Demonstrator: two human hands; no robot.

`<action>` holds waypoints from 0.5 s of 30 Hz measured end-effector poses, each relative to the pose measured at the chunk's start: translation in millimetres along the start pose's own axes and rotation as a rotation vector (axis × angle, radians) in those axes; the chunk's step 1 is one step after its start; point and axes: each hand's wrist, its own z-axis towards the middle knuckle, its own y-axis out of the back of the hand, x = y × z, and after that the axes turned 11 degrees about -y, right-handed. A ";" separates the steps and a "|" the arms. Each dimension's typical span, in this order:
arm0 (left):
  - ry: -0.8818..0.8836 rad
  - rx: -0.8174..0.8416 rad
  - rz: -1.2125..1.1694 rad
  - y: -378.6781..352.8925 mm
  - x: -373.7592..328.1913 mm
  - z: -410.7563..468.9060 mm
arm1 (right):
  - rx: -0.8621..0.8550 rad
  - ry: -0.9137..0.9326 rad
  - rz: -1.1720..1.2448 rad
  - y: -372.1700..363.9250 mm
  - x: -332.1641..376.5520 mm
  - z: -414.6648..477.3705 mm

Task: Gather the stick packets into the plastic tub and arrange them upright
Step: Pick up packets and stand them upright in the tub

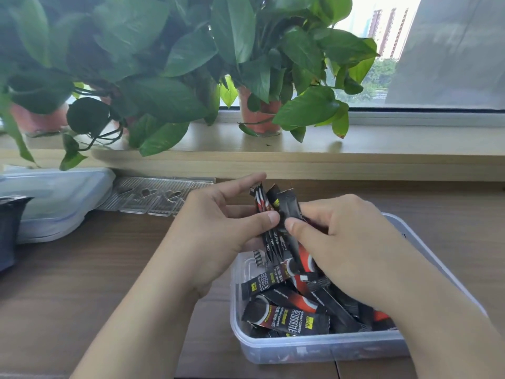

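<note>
Black stick packets (274, 225) stand near-upright, pinched between left hand (218, 228) and right hand (349, 242), over the far end of the plastic tub (314, 348).

Bare hands: two, left hand (218, 222) and right hand (344, 242)
Clear rectangular plastic tub (314, 348): one
Black foil stick packets (287, 321): too overlapped to count
Pinkish-orange plant pots (38, 120) (262, 113): at least two
Clear heart-moulded plastic tray (153, 196): one

Stick packets (284, 206) in left hand (216, 231), right hand (352, 242)

Wooden table (82, 283) bears plastic tub (314, 348), clear tray (153, 198), pale container (54, 198), dark bag (8, 231).
</note>
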 end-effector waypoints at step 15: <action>0.007 -0.048 0.050 5.2 -2.3 -1.0 | 0.039 -0.115 -0.466 38.7 -35.9 3.8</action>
